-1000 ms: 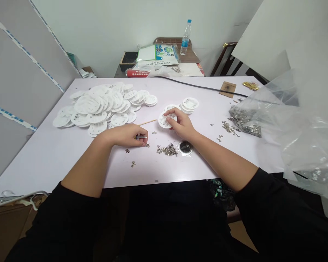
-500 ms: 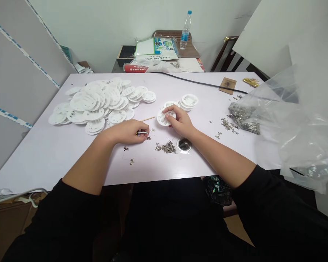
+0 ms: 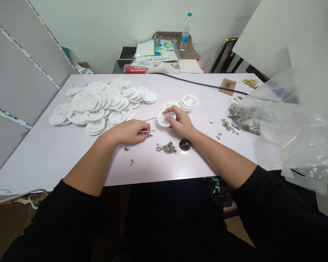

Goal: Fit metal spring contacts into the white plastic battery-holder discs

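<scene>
My left hand (image 3: 133, 131) is closed round a slim, metal-tipped, pen-like tool (image 3: 143, 131), most of it hidden in the fingers. Small metal pieces (image 3: 150, 135) lie just beside those fingertips. With thumb and fingers, my right hand (image 3: 180, 120) grips a white round disc (image 3: 164, 119) that is tilted towards me over other discs. Between my forearms is a little heap of small metal parts (image 3: 169, 147). Right of it sits a round dark piece in clear wrap (image 3: 184, 145). A thin wooden stick (image 3: 149, 119) shows beyond my left hand.
A large pile of white discs (image 3: 95, 100) covers the left of the table, and a short stack (image 3: 189, 101) stands behind my right hand. On the right, a clear bag of metal parts (image 3: 244, 116) lies near loose ones. A black cable (image 3: 191, 80) crosses the back edge.
My left hand has shifted very slightly right, with the tool still in it. The right hand keeps its hold on the disc. The whole view has moved a little.
</scene>
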A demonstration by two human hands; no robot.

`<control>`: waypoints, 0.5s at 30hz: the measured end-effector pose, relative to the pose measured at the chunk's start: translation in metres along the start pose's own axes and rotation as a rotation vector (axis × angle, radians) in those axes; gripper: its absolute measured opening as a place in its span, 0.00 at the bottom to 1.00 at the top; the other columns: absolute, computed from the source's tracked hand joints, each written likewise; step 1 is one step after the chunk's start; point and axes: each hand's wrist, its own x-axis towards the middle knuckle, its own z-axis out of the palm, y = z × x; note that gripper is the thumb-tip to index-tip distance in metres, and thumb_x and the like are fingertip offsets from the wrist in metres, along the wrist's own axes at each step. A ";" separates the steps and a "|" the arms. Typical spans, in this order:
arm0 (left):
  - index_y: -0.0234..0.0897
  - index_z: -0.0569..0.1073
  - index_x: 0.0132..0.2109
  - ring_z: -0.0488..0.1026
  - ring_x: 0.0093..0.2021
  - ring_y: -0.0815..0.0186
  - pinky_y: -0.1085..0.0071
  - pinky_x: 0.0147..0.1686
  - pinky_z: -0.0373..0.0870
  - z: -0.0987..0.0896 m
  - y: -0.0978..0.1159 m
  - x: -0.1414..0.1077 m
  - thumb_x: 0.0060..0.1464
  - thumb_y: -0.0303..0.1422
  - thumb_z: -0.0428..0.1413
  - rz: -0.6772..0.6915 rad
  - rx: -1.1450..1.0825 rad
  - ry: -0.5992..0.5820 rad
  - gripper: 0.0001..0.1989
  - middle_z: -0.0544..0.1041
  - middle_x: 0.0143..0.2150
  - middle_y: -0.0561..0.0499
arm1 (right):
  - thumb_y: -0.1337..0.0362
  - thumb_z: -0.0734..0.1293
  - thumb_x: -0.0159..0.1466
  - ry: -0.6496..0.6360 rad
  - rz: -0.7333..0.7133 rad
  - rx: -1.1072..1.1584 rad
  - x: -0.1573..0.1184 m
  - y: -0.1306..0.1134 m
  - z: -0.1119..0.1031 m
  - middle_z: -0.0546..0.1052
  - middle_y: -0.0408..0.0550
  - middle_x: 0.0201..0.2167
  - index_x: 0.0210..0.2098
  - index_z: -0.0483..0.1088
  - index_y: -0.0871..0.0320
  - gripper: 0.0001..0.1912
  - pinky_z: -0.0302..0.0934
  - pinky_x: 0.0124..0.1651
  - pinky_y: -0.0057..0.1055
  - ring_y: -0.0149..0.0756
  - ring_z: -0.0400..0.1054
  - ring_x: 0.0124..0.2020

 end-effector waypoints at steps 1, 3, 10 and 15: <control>0.35 0.72 0.36 0.62 0.29 0.76 0.75 0.31 0.52 0.000 0.000 0.000 0.53 0.36 0.48 -0.006 0.007 0.008 0.11 0.76 0.35 0.50 | 0.53 0.64 0.67 -0.002 -0.003 0.000 0.000 0.000 0.000 0.71 0.43 0.28 0.48 0.70 0.56 0.15 0.63 0.36 0.30 0.25 0.62 0.25; 0.36 0.72 0.37 0.62 0.29 0.76 0.76 0.31 0.53 0.000 0.001 0.000 0.54 0.36 0.48 -0.019 0.016 0.022 0.11 0.76 0.35 0.50 | 0.54 0.63 0.67 -0.007 -0.007 0.001 0.000 0.000 0.000 0.72 0.43 0.29 0.48 0.70 0.56 0.15 0.63 0.35 0.30 0.25 0.62 0.25; 0.41 0.77 0.45 0.68 0.37 0.74 0.77 0.36 0.57 -0.001 -0.009 0.005 0.57 0.44 0.51 -0.033 0.008 0.095 0.17 0.78 0.44 0.51 | 0.54 0.63 0.67 -0.013 0.000 0.010 0.000 -0.002 -0.001 0.71 0.43 0.27 0.48 0.70 0.55 0.15 0.63 0.35 0.30 0.25 0.62 0.25; 0.40 0.76 0.46 0.69 0.43 0.72 0.77 0.40 0.58 0.000 -0.013 0.008 0.60 0.44 0.48 -0.003 0.025 0.099 0.17 0.77 0.47 0.51 | 0.56 0.63 0.67 -0.025 -0.007 0.018 -0.001 -0.008 -0.002 0.69 0.41 0.25 0.48 0.71 0.56 0.14 0.61 0.33 0.29 0.24 0.60 0.22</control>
